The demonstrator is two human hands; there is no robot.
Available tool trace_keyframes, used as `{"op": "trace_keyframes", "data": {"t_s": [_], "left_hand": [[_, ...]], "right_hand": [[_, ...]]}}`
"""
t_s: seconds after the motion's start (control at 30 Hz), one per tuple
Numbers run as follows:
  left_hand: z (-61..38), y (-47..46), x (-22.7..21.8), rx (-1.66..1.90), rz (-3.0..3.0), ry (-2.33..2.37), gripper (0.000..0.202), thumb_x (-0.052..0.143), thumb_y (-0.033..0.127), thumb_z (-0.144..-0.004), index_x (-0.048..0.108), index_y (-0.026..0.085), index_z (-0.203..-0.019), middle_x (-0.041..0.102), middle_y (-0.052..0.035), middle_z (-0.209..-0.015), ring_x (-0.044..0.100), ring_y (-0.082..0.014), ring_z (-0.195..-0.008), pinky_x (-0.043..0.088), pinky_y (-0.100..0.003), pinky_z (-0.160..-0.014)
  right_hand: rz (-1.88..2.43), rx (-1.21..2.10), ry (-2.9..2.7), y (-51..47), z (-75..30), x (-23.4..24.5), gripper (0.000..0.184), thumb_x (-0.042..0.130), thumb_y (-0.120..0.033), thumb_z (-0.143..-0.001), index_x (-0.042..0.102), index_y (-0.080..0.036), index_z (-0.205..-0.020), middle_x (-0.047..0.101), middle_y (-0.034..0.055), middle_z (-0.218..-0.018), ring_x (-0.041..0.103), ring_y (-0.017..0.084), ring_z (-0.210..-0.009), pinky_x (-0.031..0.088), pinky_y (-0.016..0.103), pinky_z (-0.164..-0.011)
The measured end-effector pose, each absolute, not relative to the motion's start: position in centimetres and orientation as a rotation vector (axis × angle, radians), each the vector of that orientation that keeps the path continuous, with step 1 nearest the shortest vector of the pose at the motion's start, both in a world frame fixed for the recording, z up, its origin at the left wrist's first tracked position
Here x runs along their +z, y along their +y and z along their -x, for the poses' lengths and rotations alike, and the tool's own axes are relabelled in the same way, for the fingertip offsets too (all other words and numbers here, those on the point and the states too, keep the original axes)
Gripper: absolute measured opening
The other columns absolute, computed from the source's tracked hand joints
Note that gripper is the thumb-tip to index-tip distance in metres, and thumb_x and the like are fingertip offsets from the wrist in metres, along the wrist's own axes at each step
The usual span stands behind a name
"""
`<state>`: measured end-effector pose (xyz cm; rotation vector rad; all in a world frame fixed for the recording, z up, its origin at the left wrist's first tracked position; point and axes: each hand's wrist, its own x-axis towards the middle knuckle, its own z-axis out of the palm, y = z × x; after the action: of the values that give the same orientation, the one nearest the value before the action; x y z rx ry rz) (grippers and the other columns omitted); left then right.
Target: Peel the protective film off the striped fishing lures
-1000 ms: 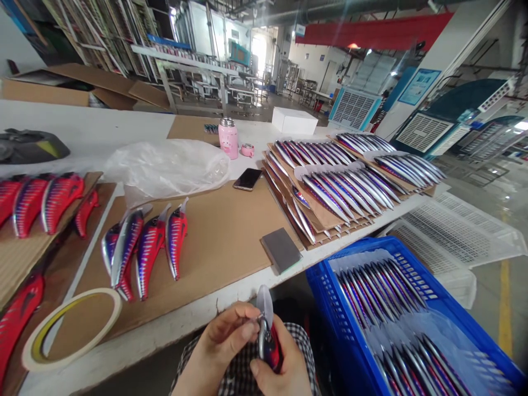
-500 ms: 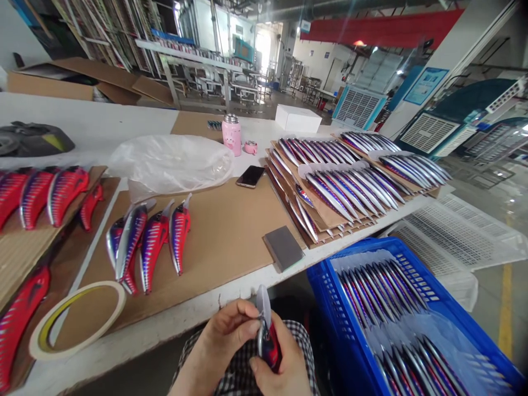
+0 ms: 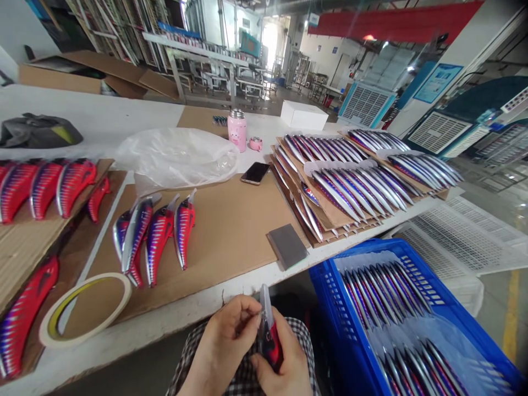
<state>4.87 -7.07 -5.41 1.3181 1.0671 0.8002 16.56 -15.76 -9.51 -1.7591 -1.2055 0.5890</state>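
My right hand [image 3: 285, 360] is wrapped round a fishing lure [image 3: 270, 345] with a red and dark body. Its clear lip [image 3: 267, 304] points up, away from me. Close against the lure's front end, my left hand [image 3: 227, 344] has thumb and forefinger pinched together; what lies between those fingertips is too small to make out. Both hands are over my lap, just below the table's front edge. On the cardboard ahead lie several red, purple and silver lures [image 3: 154, 239]. A grey flat block [image 3: 287, 246] rests near the table edge.
A tape roll [image 3: 86, 311] lies at front left, with more red lures [image 3: 76, 187] on cardboard behind. A plastic bag [image 3: 177, 157], phone [image 3: 256, 172] and pink bottle [image 3: 236, 131] stand further back. Silver lures [image 3: 355, 190] cover stacked cardboard at right. A blue crate [image 3: 330, 297] holds lures below.
The camera view has shifted slightly, so the table's things appear a little further right. My left fingertips stay by the lure's front, and the lip now shows narrower.
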Motion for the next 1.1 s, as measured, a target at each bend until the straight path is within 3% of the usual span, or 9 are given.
{"op": "trace_keyframes", "data": {"t_s": [1.1], "left_hand": [[-4.7,-7.2,-4.8,0.801,-1.561,1.120,0.006,0.056,0.020,-0.076,0.061,0.021,-0.077,0.068,0.0013,-0.067,0.067,-0.0134,-0.060,0.052,-0.018,-0.059]], "right_hand": [[1.812,0.344,-1.423,-16.2,-16.9,-9.7,0.066,0.063,-0.010,-0.061,0.057,-0.019,-0.126,0.066,0.0038,-0.123,0.064,0.023,-0.112,0.051,0.028,-0.096]]}}
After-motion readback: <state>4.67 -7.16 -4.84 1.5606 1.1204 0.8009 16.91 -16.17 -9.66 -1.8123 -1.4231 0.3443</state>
